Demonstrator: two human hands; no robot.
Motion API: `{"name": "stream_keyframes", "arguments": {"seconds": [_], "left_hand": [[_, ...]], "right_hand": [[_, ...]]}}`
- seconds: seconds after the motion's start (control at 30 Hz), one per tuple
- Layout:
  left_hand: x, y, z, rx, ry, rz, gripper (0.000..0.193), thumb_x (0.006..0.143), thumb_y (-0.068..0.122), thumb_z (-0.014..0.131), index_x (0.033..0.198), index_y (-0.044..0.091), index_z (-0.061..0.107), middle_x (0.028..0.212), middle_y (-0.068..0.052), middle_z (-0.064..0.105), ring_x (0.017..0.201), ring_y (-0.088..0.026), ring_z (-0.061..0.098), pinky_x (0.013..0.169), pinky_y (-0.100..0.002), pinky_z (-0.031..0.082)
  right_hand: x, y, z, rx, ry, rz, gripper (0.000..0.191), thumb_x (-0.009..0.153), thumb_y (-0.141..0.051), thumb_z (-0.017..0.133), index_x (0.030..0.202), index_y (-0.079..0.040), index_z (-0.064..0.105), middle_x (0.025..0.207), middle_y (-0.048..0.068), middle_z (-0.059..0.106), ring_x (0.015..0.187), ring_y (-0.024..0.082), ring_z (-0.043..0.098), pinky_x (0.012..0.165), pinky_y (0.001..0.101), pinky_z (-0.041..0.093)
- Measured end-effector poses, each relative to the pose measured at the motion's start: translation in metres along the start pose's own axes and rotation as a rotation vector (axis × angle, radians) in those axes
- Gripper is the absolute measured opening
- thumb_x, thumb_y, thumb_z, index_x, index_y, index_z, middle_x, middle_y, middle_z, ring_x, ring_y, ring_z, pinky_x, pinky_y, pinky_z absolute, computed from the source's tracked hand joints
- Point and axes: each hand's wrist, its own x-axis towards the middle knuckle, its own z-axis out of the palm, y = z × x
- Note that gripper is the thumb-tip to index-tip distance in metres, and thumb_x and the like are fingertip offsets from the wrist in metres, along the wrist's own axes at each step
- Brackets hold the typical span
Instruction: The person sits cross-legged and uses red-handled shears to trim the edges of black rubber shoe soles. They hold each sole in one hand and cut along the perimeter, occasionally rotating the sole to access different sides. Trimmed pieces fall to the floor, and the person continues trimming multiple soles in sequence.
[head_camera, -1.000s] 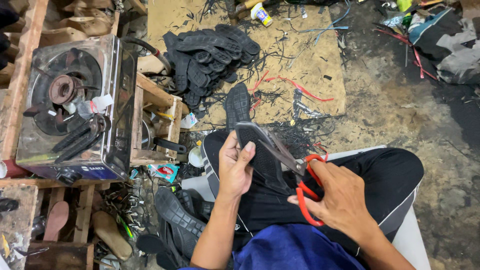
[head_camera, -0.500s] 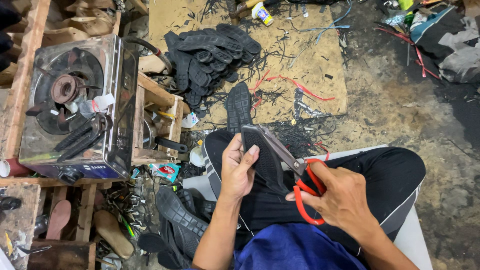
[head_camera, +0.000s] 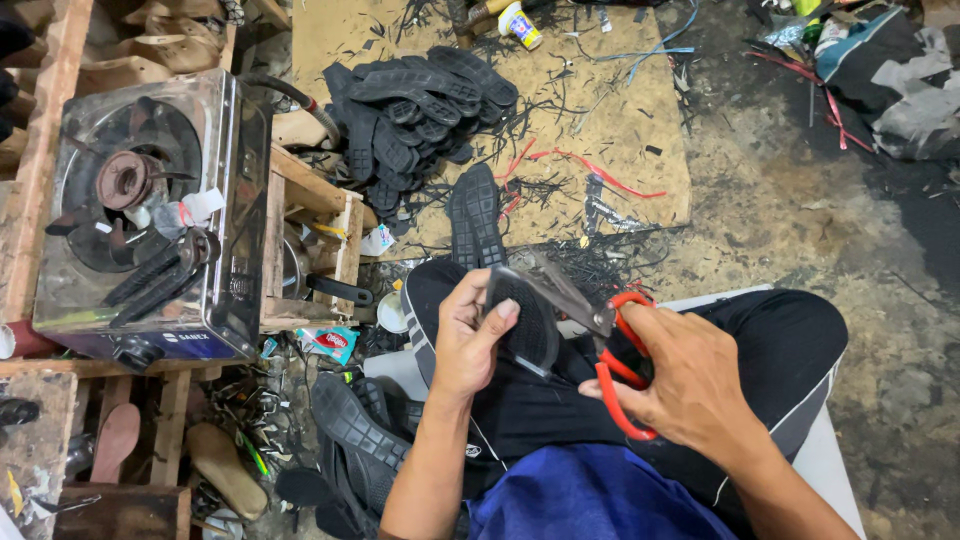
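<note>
My left hand (head_camera: 468, 335) grips a black rubber shoe sole (head_camera: 527, 320) over my lap, thumb across its ribbed face. My right hand (head_camera: 690, 385) holds red-handled scissors (head_camera: 612, 350), whose metal blades are closed against the sole's upper edge. I sit in dark trousers and a blue shirt. A single black sole (head_camera: 474, 215) lies on the floor just beyond my knee.
A pile of black soles (head_camera: 415, 110) rests on a brown board (head_camera: 620, 120) strewn with rubber trimmings. A steel gas stove (head_camera: 150, 210) sits on a wooden frame at left. More soles (head_camera: 350, 440) lie by my left leg. Rags and scraps are at top right.
The sole has been turned and pulled nearer to me in my left hand. The scissors have followed along its edge, closer to my body.
</note>
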Motion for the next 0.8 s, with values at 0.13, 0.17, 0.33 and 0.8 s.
{"name": "stream_keyframes", "arguments": {"seconds": [0.13,0.17,0.33,0.8], "left_hand": [[-0.004,0.005,-0.001,0.167,-0.057,-0.016,0.028,0.099,0.005,0.071,0.124,-0.004,0.063,0.107,-0.003,0.071,0.098,-0.007,0.063,0.088,-0.022,0.051],[-0.003,0.008,-0.001,0.19,-0.069,-0.019,0.027,0.099,0.005,0.071,0.124,-0.004,0.064,0.107,-0.003,0.072,0.099,-0.007,0.064,0.089,-0.022,0.051],[0.003,0.029,-0.006,0.334,-0.151,-0.027,0.026,0.097,0.003,0.071,0.121,-0.004,0.067,0.104,-0.003,0.072,0.098,-0.008,0.064,0.089,-0.023,0.052],[0.015,0.066,-0.015,0.623,-0.319,0.007,0.029,0.092,0.01,0.074,0.118,-0.003,0.07,0.111,-0.011,0.078,0.1,-0.017,0.072,0.094,-0.031,0.057]], "right_hand": [[0.003,-0.006,-0.004,0.01,0.031,-0.075,0.077,0.053,-0.061,0.086,0.101,-0.005,0.065,0.08,0.012,0.067,0.072,0.036,0.064,0.065,0.0449,0.049],[0.004,-0.006,-0.007,0.011,0.017,-0.073,0.077,0.052,-0.061,0.086,0.1,-0.005,0.065,0.08,0.012,0.068,0.072,0.036,0.065,0.065,0.045,0.049],[0.008,-0.008,-0.018,-0.02,-0.109,-0.026,0.078,0.049,-0.065,0.088,0.099,-0.009,0.067,0.072,0.012,0.066,0.066,0.036,0.065,0.063,0.0455,0.05],[0.002,0.011,-0.025,0.03,-0.31,-0.005,0.06,0.063,-0.054,0.088,0.103,-0.013,0.07,0.063,0.011,0.064,0.058,0.034,0.065,0.054,0.0447,0.048]]}}
